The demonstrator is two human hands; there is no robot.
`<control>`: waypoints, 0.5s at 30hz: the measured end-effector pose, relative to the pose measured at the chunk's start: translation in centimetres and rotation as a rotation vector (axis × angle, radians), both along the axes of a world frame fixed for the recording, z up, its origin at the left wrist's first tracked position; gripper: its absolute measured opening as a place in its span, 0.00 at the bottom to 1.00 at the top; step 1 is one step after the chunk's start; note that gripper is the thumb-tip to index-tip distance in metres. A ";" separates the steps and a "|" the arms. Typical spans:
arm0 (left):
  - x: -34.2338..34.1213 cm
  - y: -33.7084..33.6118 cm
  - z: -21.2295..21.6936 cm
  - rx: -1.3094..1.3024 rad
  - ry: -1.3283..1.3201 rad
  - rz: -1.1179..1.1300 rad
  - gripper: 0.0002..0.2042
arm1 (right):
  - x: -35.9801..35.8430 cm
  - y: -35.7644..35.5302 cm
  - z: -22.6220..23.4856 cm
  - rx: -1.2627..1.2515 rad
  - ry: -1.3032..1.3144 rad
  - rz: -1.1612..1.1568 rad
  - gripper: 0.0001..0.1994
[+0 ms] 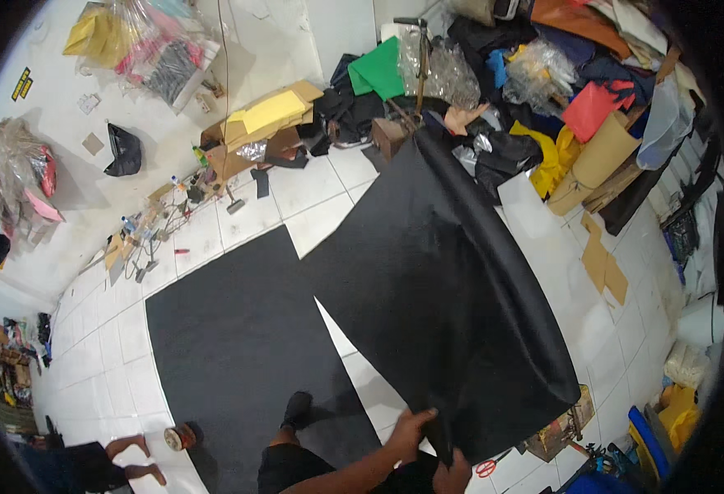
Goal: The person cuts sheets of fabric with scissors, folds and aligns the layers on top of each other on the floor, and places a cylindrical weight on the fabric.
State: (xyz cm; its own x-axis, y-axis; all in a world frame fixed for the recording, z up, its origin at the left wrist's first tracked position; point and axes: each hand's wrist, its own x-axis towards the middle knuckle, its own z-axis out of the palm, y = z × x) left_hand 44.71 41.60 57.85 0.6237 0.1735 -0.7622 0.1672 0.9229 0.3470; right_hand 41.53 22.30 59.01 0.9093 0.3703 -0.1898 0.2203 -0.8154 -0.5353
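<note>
A large sheet of black material (428,296), lifted and curving along its right side, stretches from the far pile down to my hands. My left hand (411,434) is closed round its gathered near edge. Just to the right and lower, my right hand (453,473) grips the same bunched edge, its fingers partly hidden. Flat on the floor to the left lies a second black sheet (230,329), with my dark-covered foot (298,409) on it. Scissors with red handles (485,468) lie right of my right hand, partly under or beside the lifted sheet.
Another person's bare limbs (135,461) and dark clothing show at lower left, near a small roll (179,436). Tools (144,235) and a cardboard box (238,140) line the far wall. Heaped materials (543,90) fill the far right. Cardboard pieces (602,263) lie on white tiles (107,346).
</note>
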 end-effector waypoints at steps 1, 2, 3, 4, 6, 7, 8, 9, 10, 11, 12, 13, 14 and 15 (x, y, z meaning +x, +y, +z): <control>-1.0 3.6 0.7 -0.210 -0.134 0.102 0.19 | -2.7 -0.4 0.7 0.015 -0.065 0.063 0.24; -2.1 8.0 -0.4 -0.300 -0.115 0.128 0.20 | -4.6 1.1 3.5 -0.042 -0.063 0.106 0.23; -2.7 12.0 -1.2 -0.311 -0.167 0.169 0.20 | -6.5 2.4 6.8 -0.105 -0.061 0.145 0.21; -3.1 15.5 -1.5 -0.330 -0.220 0.202 0.21 | -9.0 3.0 9.2 -0.124 -0.033 0.079 0.20; -2.8 22.1 -0.7 -0.283 -0.062 0.254 0.21 | -14.2 3.7 12.0 -0.266 0.003 -0.048 0.19; -3.4 25.4 -1.2 -0.234 -0.127 0.283 0.20 | -16.4 3.9 13.3 -0.376 0.018 -0.094 0.18; -4.5 29.1 -2.4 -0.181 -0.191 0.309 0.20 | -17.2 5.2 15.3 -0.446 0.079 -0.149 0.19; -5.2 32.8 -3.5 -0.230 -0.217 0.282 0.20 | -18.9 4.0 14.3 -0.446 0.044 -0.215 0.20; -5.9 35.3 -3.7 -0.170 -0.185 0.275 0.20 | -19.7 3.9 14.3 -0.452 0.062 -0.212 0.21; -6.3 37.5 -2.6 -0.095 -0.101 0.247 0.20 | -20.9 4.1 14.4 -0.455 0.082 -0.218 0.21; -7.5 40.0 -3.0 -0.072 -0.112 0.180 0.21 | -22.0 4.8 13.8 -0.473 0.095 -0.250 0.22; -8.1 40.9 -1.7 -0.001 -0.068 0.169 0.22 | -23.8 5.1 12.6 -0.499 0.114 -0.303 0.23; -9.0 42.5 -1.1 0.016 -0.166 0.169 0.23 | -25.1 4.4 10.3 -0.451 0.001 -0.306 0.16; -10.1 43.9 -0.5 0.120 -0.020 0.080 0.23 | -27.2 3.8 8.4 -0.408 -0.114 -0.307 0.10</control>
State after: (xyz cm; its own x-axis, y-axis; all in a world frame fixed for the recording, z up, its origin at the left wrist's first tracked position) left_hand 34.58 85.48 57.36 0.6190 0.3128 -0.7204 0.0864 0.8846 0.4583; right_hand 14.36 26.10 67.46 0.9877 0.0000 -0.1564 -0.0234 -0.9888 -0.1474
